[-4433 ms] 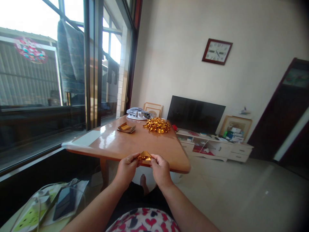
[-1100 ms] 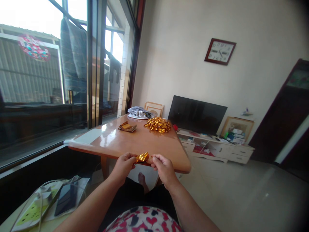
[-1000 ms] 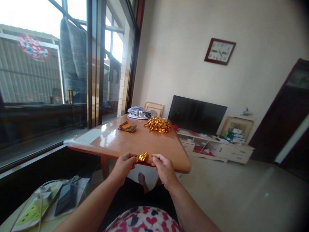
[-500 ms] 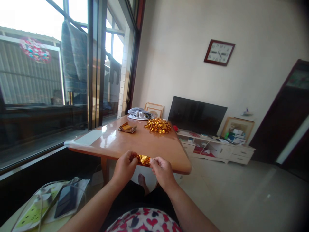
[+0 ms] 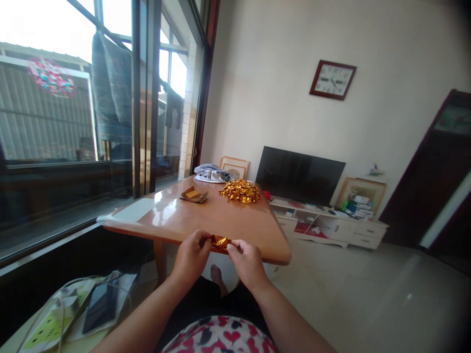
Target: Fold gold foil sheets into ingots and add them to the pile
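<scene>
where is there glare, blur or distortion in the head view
In the head view, the top of the window washes out near white and pale glare streaks the glossy table; also in the head view, the gold foil glints, its fine creases too soft to make out; head view again: wall clock and television look slanted.

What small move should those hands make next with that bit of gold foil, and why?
Perhaps a gentle pinch inward at both ends, keeping the gold foil piece level. The left hand and right hand each grip one end between thumb and fingers, while its exposed middle looks creased and uneven, so light, matched pressure might shape it without tearing.
</scene>
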The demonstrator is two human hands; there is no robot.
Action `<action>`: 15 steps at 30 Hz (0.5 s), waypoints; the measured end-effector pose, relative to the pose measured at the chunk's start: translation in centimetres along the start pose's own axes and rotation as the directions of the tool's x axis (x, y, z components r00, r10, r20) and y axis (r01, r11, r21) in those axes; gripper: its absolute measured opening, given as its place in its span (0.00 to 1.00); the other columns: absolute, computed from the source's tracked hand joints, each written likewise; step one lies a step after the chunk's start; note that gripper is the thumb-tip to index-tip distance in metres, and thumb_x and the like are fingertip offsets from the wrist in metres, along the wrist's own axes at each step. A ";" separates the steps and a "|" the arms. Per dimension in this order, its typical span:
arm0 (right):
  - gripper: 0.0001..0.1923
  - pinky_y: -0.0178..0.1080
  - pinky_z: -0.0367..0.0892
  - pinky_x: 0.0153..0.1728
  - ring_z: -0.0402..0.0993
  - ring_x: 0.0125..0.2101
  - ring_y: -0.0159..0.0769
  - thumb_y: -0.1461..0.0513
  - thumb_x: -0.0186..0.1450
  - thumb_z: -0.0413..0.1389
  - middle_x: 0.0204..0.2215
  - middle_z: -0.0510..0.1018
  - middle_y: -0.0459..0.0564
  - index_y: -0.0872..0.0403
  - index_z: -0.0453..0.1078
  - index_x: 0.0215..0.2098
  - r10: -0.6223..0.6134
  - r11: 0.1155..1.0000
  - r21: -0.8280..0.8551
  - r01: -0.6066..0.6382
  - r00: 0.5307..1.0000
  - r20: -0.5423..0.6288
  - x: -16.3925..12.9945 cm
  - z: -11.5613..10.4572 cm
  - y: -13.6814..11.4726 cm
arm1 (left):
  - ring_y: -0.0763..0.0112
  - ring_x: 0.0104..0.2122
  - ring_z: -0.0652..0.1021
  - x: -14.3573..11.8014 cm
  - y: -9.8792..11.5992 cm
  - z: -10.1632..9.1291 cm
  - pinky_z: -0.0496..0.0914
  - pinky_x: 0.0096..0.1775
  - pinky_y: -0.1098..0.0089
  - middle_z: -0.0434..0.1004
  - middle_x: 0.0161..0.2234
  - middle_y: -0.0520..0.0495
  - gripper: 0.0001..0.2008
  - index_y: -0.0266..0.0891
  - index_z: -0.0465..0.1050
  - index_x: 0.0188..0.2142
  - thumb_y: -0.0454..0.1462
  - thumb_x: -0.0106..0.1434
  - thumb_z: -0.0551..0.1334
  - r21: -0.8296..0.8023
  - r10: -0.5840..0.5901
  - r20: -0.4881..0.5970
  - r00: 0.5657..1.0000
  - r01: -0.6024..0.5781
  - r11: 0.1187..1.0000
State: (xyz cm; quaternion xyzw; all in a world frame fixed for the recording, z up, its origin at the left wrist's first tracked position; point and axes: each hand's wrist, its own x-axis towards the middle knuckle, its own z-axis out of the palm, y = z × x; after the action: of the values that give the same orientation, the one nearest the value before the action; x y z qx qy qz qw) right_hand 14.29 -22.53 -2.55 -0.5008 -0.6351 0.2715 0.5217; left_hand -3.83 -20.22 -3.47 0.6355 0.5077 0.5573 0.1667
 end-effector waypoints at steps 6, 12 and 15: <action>0.12 0.39 0.72 0.37 0.81 0.35 0.44 0.57 0.65 0.57 0.33 0.86 0.50 0.52 0.81 0.40 -0.038 0.999 0.032 0.040 0.998 -0.049 0.0 0.2 0.2 | 0.59 0.39 0.83 0.1 -0.7 0.5 0.73 0.42 0.65 0.85 0.37 0.46 0.11 0.42 0.80 0.43 0.41 0.62 0.64 -0.174 -0.037 0.039 0.999 0.043 0.984; 0.12 0.39 0.72 0.36 0.80 0.32 0.42 0.56 0.65 0.56 0.31 0.85 0.49 0.52 0.80 0.39 -0.006 1.000 0.017 0.007 0.995 -0.098 0.2 0.2 1.0 | 0.59 0.38 0.82 0.0 -0.4 0.5 0.72 0.43 0.65 0.85 0.36 0.46 0.10 0.42 0.83 0.37 0.40 0.62 0.63 -0.164 0.020 0.063 0.998 -0.009 0.986; 0.12 0.39 0.72 0.36 0.80 0.32 0.42 0.56 0.64 0.57 0.31 0.85 0.49 0.52 0.80 0.40 0.014 0.999 0.033 -0.011 0.995 -0.102 0.4 0.3 1.5 | 0.60 0.37 0.82 0.0 0.1 0.4 0.72 0.42 0.65 0.84 0.35 0.46 0.09 0.42 0.83 0.36 0.40 0.61 0.63 -0.144 0.022 0.068 0.997 -0.012 0.989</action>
State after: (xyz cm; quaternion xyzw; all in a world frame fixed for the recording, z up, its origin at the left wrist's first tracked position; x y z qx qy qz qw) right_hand 14.56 -21.61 -3.77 -0.5095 -0.5999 0.2591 0.5598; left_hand -3.46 -20.17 -3.51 0.6452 0.4546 0.5714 0.2249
